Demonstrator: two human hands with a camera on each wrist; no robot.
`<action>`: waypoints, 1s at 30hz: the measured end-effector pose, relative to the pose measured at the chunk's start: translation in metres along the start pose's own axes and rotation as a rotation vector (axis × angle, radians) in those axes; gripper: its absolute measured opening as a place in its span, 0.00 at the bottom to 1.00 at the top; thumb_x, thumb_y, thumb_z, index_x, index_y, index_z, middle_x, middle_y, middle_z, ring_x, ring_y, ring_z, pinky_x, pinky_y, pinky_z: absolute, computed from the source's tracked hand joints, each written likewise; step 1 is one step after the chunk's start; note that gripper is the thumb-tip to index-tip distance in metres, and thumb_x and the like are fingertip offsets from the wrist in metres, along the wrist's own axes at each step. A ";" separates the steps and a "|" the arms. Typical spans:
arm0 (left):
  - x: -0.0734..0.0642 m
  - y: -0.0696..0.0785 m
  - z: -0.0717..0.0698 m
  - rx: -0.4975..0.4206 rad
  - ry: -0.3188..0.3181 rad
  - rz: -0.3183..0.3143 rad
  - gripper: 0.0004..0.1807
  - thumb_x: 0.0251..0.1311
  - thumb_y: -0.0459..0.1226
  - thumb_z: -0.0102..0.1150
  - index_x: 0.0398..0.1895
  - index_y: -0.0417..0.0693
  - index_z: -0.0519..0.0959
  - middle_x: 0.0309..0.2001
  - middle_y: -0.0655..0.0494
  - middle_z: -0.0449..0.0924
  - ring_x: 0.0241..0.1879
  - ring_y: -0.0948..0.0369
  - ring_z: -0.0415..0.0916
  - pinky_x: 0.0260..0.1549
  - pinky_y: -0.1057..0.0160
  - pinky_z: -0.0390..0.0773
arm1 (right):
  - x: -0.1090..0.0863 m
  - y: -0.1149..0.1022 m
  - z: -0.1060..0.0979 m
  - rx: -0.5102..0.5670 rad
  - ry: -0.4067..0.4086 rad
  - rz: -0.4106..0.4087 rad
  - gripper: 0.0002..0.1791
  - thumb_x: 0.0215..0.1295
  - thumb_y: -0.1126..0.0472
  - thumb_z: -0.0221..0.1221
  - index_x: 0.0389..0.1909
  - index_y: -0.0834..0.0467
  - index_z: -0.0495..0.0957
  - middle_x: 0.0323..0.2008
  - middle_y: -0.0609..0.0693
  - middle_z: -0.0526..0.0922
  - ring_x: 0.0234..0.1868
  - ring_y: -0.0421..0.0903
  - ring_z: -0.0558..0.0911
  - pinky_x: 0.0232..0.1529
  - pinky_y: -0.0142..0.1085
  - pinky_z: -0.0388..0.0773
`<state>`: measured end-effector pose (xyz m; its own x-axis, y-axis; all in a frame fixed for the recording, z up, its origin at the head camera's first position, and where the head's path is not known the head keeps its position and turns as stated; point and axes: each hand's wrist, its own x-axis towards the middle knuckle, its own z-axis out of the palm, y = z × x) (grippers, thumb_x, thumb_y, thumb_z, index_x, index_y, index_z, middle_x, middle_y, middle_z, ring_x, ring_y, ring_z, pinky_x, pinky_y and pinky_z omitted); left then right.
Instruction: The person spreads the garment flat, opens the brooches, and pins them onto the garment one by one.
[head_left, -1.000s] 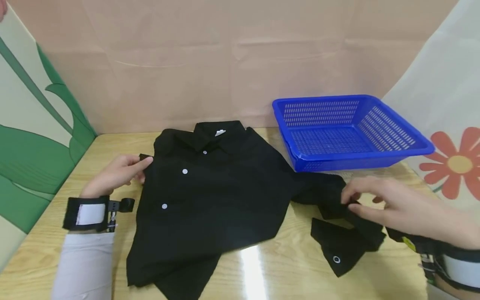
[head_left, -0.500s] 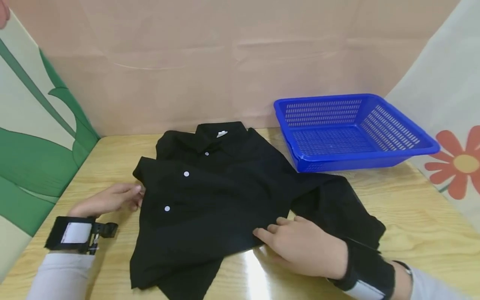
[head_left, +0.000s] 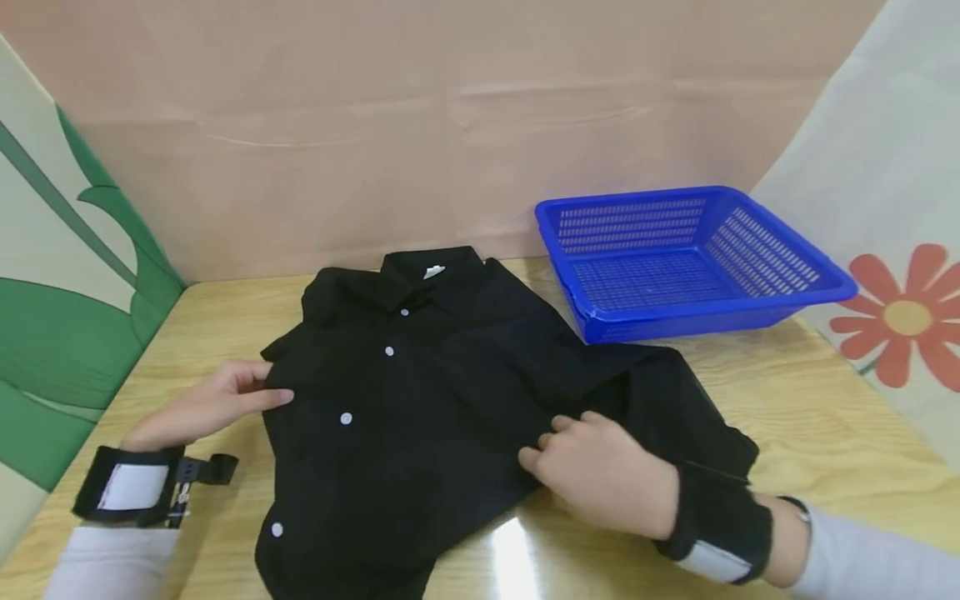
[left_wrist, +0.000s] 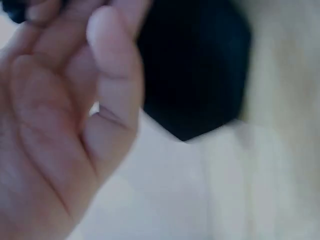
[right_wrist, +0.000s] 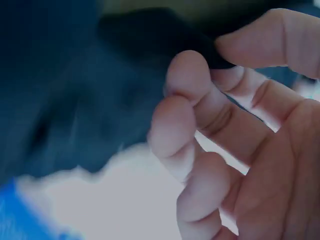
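Note:
A black button-up shirt (head_left: pixel 450 392) lies front up, with its collar (head_left: pixel 431 271) at the back and white buttons down its front. My left hand (head_left: pixel 206 408) pinches the shirt's left edge, thumb on top and fingers beneath. Along the lower right side, my right hand (head_left: pixel 603 479) pinches the shirt's edge; the right wrist view shows black cloth (right_wrist: pixel 145 37) between thumb and index finger. The right sleeve (head_left: pixel 667 400) spreads out beyond that hand, bent toward the front. The left sleeve is mostly hidden. Cloth (left_wrist: pixel 195 70) blurs beside the fingers in the left wrist view.
A blue perforated plastic basket (head_left: pixel 592 315) stands at the back right, close to the shirt's right sleeve. The wooden table (head_left: pixel 840 467) meets a pinkish backdrop (head_left: pixel 337 192) behind. Printed side panels show green leaves (head_left: pixel 52 350) and a red flower (head_left: pixel 907 317).
My right hand left the sleeve cuff and moved left to the shirt's side edge. My left hand slid down the left edge and pinched it again. A lower button has come into view.

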<state>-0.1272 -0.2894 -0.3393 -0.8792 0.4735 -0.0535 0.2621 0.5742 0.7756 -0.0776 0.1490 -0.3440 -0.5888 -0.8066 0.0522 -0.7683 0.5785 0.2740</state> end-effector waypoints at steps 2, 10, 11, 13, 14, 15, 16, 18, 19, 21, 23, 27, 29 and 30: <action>-0.006 0.011 -0.001 -0.034 0.088 0.049 0.08 0.68 0.28 0.53 0.36 0.43 0.83 0.32 0.68 0.85 0.35 0.70 0.78 0.37 0.71 0.76 | -0.011 0.021 -0.016 0.029 0.107 0.038 0.10 0.47 0.60 0.68 0.29 0.48 0.76 0.20 0.41 0.75 0.24 0.42 0.73 0.18 0.29 0.58; 0.000 0.043 0.009 -0.121 -0.043 0.195 0.15 0.72 0.28 0.48 0.24 0.43 0.75 0.17 0.57 0.79 0.18 0.62 0.79 0.23 0.65 0.78 | -0.063 0.082 -0.022 0.202 0.146 0.186 0.16 0.52 0.64 0.66 0.26 0.45 0.67 0.19 0.35 0.59 0.23 0.34 0.60 0.23 0.27 0.54; 0.004 0.042 0.011 -0.137 -0.107 0.194 0.16 0.74 0.28 0.45 0.24 0.41 0.75 0.19 0.53 0.82 0.19 0.59 0.82 0.26 0.63 0.81 | -0.070 0.084 -0.014 0.232 0.055 0.223 0.15 0.55 0.62 0.67 0.27 0.45 0.69 0.19 0.35 0.60 0.23 0.33 0.61 0.22 0.27 0.56; 0.010 0.034 0.013 -0.149 -0.170 0.171 0.17 0.75 0.30 0.43 0.26 0.38 0.76 0.22 0.49 0.85 0.20 0.56 0.84 0.31 0.59 0.84 | -0.084 0.086 0.003 0.280 -0.116 0.327 0.13 0.60 0.56 0.68 0.30 0.46 0.70 0.18 0.36 0.63 0.21 0.32 0.63 0.21 0.28 0.59; 0.012 0.030 0.013 -0.138 -0.167 0.137 0.18 0.76 0.31 0.43 0.27 0.37 0.77 0.24 0.49 0.85 0.20 0.56 0.84 0.31 0.60 0.84 | -0.090 0.086 0.011 0.289 -0.172 0.384 0.12 0.61 0.54 0.67 0.31 0.48 0.71 0.17 0.37 0.64 0.20 0.33 0.64 0.21 0.29 0.61; 0.013 0.024 0.011 -0.123 -0.143 0.096 0.17 0.76 0.33 0.43 0.28 0.36 0.77 0.24 0.48 0.85 0.21 0.56 0.83 0.30 0.60 0.84 | -0.097 0.087 0.019 0.294 -0.199 0.441 0.14 0.62 0.51 0.67 0.32 0.51 0.71 0.17 0.39 0.64 0.19 0.34 0.65 0.21 0.30 0.62; 0.014 0.018 0.009 -0.092 -0.104 0.044 0.17 0.76 0.34 0.45 0.29 0.35 0.77 0.24 0.48 0.85 0.21 0.56 0.83 0.30 0.59 0.84 | -0.102 0.088 0.026 0.295 -0.214 0.498 0.17 0.62 0.49 0.66 0.34 0.55 0.71 0.17 0.41 0.66 0.18 0.36 0.67 0.21 0.32 0.64; 0.016 0.006 0.003 -0.005 -0.016 -0.071 0.16 0.75 0.38 0.48 0.33 0.34 0.77 0.25 0.48 0.84 0.22 0.56 0.82 0.29 0.60 0.83 | -0.113 0.091 0.036 0.274 -0.217 0.614 0.22 0.63 0.46 0.65 0.32 0.61 0.70 0.17 0.46 0.65 0.17 0.40 0.67 0.21 0.35 0.64; 0.017 0.000 0.000 0.035 0.024 -0.137 0.15 0.74 0.39 0.51 0.35 0.33 0.77 0.26 0.48 0.83 0.23 0.56 0.81 0.29 0.60 0.82 | -0.117 0.092 0.040 0.261 -0.208 0.655 0.25 0.63 0.45 0.64 0.31 0.64 0.70 0.17 0.47 0.65 0.17 0.42 0.68 0.21 0.36 0.64; 0.017 -0.013 -0.005 0.115 0.064 -0.268 0.18 0.72 0.42 0.54 0.42 0.30 0.76 0.28 0.48 0.82 0.25 0.57 0.79 0.28 0.60 0.80 | -0.122 0.097 0.046 0.277 -0.234 0.728 0.28 0.64 0.44 0.63 0.27 0.66 0.70 0.17 0.49 0.64 0.17 0.45 0.68 0.21 0.38 0.64; 0.017 -0.024 -0.006 0.163 0.063 -0.370 0.23 0.70 0.44 0.56 0.48 0.27 0.73 0.31 0.46 0.81 0.28 0.57 0.77 0.30 0.61 0.77 | -0.126 0.100 0.052 0.317 -0.257 0.747 0.27 0.65 0.44 0.62 0.24 0.65 0.70 0.17 0.49 0.64 0.17 0.45 0.68 0.21 0.38 0.63; 0.016 -0.033 -0.002 0.191 0.033 -0.473 0.33 0.66 0.49 0.60 0.55 0.24 0.67 0.34 0.44 0.77 0.31 0.57 0.74 0.30 0.62 0.73 | -0.125 0.103 0.064 0.421 -0.294 0.698 0.18 0.66 0.53 0.61 0.25 0.62 0.74 0.19 0.48 0.72 0.21 0.46 0.73 0.22 0.41 0.68; 0.017 -0.032 0.000 0.173 0.023 -0.444 0.30 0.64 0.48 0.63 0.51 0.28 0.70 0.33 0.47 0.75 0.30 0.57 0.72 0.29 0.62 0.71 | -0.122 0.104 0.067 0.431 -0.269 0.662 0.13 0.65 0.59 0.62 0.31 0.66 0.77 0.23 0.52 0.78 0.25 0.49 0.79 0.25 0.46 0.74; 0.017 -0.031 0.002 0.165 0.010 -0.423 0.27 0.62 0.48 0.64 0.47 0.30 0.72 0.31 0.49 0.73 0.29 0.58 0.70 0.28 0.63 0.70 | -0.120 0.104 0.067 0.437 -0.250 0.654 0.11 0.64 0.61 0.62 0.33 0.68 0.78 0.25 0.54 0.81 0.27 0.50 0.81 0.26 0.48 0.76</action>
<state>-0.1497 -0.2976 -0.3652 -0.9264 0.1684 -0.3368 -0.0613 0.8151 0.5761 -0.1036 0.3137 -0.3858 -0.9498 -0.2698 -0.1582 -0.2492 0.9585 -0.1386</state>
